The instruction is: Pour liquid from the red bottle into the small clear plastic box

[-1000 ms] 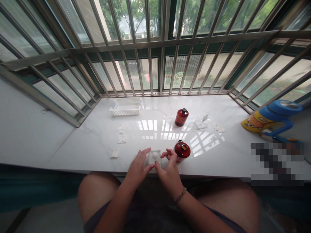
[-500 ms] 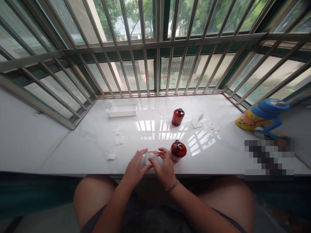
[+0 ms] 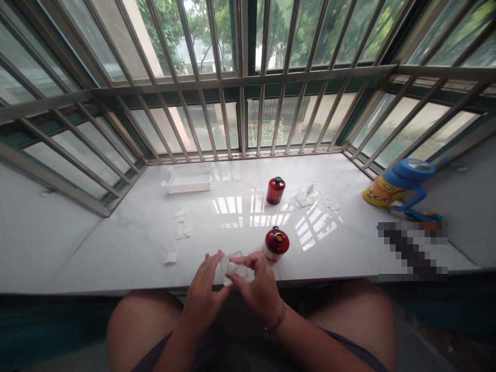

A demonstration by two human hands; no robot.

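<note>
A small clear, square-looking bottle (image 3: pixel 241 269) is between my hands near the front edge of the white countertop. My left hand (image 3: pixel 203 287) holds its left side, thumb below and fingers along the far side. From the right, my right hand (image 3: pixel 258 281) has its thumb and index finger closed at the bottle's top; whether a cap is between them is hidden. Just beyond my right hand stands a dark red bottle (image 3: pixel 276 244) with an uncovered mouth. Farther back is a second red bottle (image 3: pixel 275 191) with a black top.
A clear pump bottle (image 3: pixel 307 195) stands right of the far red bottle, with crumpled tissue (image 3: pixel 332 204) beside it. More white scraps (image 3: pixel 183 229) lie at left, before a white basket (image 3: pixel 189 184). A blue-and-yellow flask (image 3: pixel 395 183) is at right. Window bars (image 3: pixel 242 124) close off the back.
The view has shifted slightly. My right index finger has stretched out across the top of the clear bottle, and the bottle's body shows more between my hands.
</note>
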